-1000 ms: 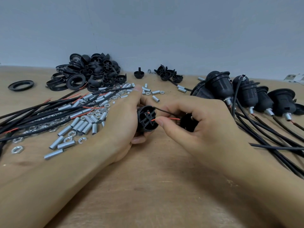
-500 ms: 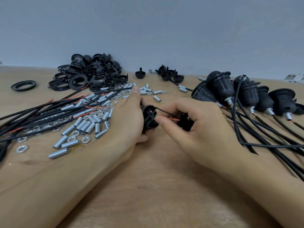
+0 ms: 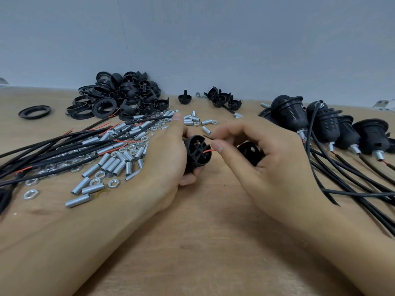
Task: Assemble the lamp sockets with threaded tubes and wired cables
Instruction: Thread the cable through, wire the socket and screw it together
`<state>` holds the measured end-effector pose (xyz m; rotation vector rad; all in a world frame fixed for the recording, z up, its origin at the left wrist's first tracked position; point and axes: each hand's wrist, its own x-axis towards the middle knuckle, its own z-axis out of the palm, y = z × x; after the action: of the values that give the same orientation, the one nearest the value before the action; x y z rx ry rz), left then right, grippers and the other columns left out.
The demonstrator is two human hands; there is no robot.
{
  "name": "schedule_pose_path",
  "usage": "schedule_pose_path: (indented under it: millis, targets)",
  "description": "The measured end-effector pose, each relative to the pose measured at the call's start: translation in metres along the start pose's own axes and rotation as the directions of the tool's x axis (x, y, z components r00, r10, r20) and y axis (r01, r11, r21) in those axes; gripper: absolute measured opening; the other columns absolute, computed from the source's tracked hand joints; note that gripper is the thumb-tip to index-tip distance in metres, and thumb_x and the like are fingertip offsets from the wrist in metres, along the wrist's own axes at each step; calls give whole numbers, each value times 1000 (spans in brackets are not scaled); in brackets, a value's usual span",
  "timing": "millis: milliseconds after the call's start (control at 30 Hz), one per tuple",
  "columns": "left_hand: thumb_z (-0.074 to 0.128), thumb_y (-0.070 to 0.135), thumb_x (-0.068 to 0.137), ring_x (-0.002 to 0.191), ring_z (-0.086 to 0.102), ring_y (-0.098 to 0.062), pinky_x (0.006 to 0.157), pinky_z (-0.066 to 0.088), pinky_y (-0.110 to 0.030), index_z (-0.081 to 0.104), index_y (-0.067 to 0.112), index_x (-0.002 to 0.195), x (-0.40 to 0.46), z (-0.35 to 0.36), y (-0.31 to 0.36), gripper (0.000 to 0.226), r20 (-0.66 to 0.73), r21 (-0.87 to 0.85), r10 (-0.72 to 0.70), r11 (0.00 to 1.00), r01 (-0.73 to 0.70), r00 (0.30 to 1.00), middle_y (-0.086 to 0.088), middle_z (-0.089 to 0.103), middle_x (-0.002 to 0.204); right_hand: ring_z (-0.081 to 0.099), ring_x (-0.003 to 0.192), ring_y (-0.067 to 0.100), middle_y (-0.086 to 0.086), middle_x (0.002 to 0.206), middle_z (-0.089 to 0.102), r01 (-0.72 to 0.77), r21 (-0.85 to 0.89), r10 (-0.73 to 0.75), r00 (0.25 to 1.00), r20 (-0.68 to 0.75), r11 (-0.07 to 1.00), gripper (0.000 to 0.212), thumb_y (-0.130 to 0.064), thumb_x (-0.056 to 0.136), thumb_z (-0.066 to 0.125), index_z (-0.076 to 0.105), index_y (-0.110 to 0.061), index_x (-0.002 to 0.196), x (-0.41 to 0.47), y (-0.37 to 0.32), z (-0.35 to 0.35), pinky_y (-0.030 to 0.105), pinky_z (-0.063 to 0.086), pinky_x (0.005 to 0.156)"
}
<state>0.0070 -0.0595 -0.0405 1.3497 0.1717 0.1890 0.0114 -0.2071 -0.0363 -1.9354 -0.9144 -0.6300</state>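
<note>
Between the two hands, just above the bench [image 3: 203, 242], sits the black socket insert [image 3: 197, 153], its ribbed open face turned toward the right hand and its axis running roughly left to right. The left hand [image 3: 162, 163] wraps round its back and holds it fast. A red wire [image 3: 207, 151] comes out of the face and runs straight into the pinch of the right hand [image 3: 263, 163], thumb and forefinger closed on it, with a thin black wire [image 3: 208, 137] just above. That same hand's lower fingers curl round a black socket cap [image 3: 249, 151], so the right hand is nearer the wire ends; seating them probably means pushing leftward along that axis. Threaded tubes [image 3: 113, 165] and nuts lie beyond the left hand, finished sockets [image 3: 320, 122] to the right.
</note>
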Motion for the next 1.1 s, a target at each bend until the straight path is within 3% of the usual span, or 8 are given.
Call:
schedule_pose_path:
  millis: [100, 300, 433, 533, 667, 833, 1000, 1100]
  targets:
    - [32, 42, 107, 34, 38, -18, 36, 20, -11, 50, 21, 47, 1, 0, -1, 66, -16, -14, 4, 1000, -4, 1000, -7, 48, 45, 59, 74, 13, -1, 75, 64, 42, -55, -40, 999, 31, 998, 4, -9, 87, 67, 71, -9, 86, 0, -2, 0, 26, 46, 69]
    - [32, 42, 107, 37, 39, -18, 38, 21, -12, 50, 20, 45, 0, -1, -1, 68, -26, 8, 5, 1000, -5, 1000, -6, 49, 46, 55, 75, 12, 1, 77, 63, 34, -88, -25, 994, 103, 996, 5, -9, 87, 65, 70, -8, 87, 2, -2, -1, 20, 43, 70]
    - [32, 46, 106, 39, 45, -12, 30, 31, -19, 54, 22, 50, -1, 1, -3, 65, -102, 215, 95, 974, -72, 990, 6, 47, 45, 52, 72, 12, 0, 74, 61, 23, -113, -4, 987, 163, 993, 5, -8, 88, 65, 69, -7, 84, 3, -2, -1, 22, 41, 67]
    - [27, 41, 108, 41, 48, 1, 46, 44, -29, 64, 40, 51, -4, 3, -5, 68, -83, 435, 263, 877, -203, 961, 15, 53, 44, 51, 73, 12, -2, 74, 59, 5, -116, 20, 977, 210, 993, 5, -9, 88, 65, 67, -9, 84, 3, -3, -1, 22, 41, 68]
    - [28, 43, 107, 39, 43, -1, 55, 36, -32, 62, 36, 51, -2, 4, -7, 66, -127, 388, 257, 902, -191, 958, 14, 48, 41, 52, 73, 9, -5, 75, 60, -17, -99, 36, 979, 201, 995, 4, -11, 87, 65, 67, -11, 85, 0, -4, 1, 15, 39, 68]
    - [28, 50, 105, 43, 47, 2, 60, 46, -35, 60, 41, 55, -2, 7, -6, 60, -132, 407, 233, 899, -161, 964, 16, 50, 44, 54, 77, 9, -8, 79, 60, -86, -71, 99, 975, 201, 994, 4, -9, 91, 65, 66, -12, 89, 3, -4, -1, 17, 41, 73]
    - [29, 50, 105, 41, 48, 1, 47, 46, -30, 62, 40, 52, -2, 3, -3, 64, -109, 393, 220, 905, -161, 969, 13, 53, 45, 49, 70, -2, -16, 76, 52, -215, 5, 198, 908, 370, 977, 4, -17, 96, 48, 50, -20, 93, 3, -13, -9, 7, 38, 65]
    - [30, 53, 104, 41, 50, 3, 38, 44, -18, 60, 43, 56, -1, 1, -2, 58, -145, 390, 210, 910, -139, 967, 14, 55, 48, 47, 72, -7, -16, 80, 53, -289, 8, 257, 864, 432, 957, 10, -13, 97, 48, 44, -22, 97, 4, -12, -14, 3, 37, 68]
